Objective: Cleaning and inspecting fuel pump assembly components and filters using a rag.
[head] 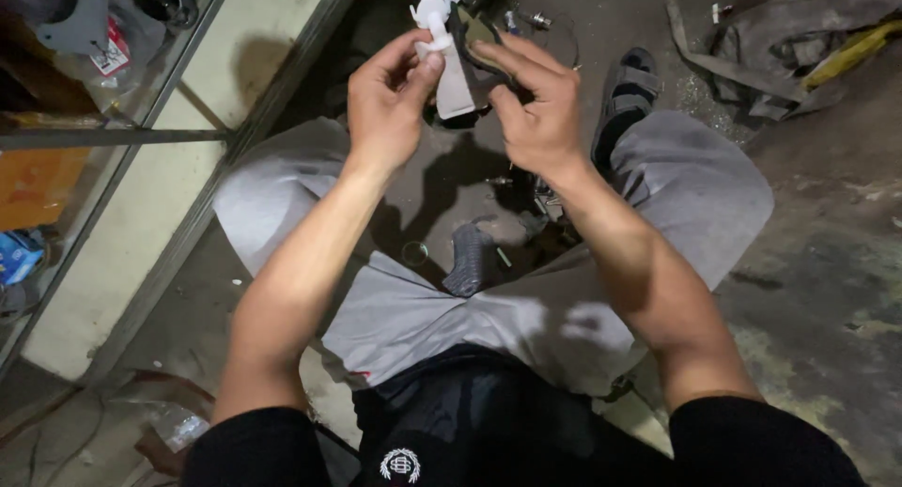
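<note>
White plastic part (442, 60), a small fitting with a round cap and clip at its top and a pale flat body below, is being held up between both hands above the seated person's knees. The left hand (387, 107) is pinching the part's upper neck between thumb and curled forefinger. The right hand (534, 107) is lying just beside the part's right edge, its fingers (512, 55) extended and half open; whether they are gripping the dark piece (479, 50) behind the part cannot be told. Grey trousers (451, 309) are covering the spread legs, and a dark sandal (628, 88) is showing on the far foot. A ribbed dark object (467, 259) is lying on the stained concrete floor (827, 262) between the thighs. A metal-framed shelf (122, 135) is standing at the left.
</note>
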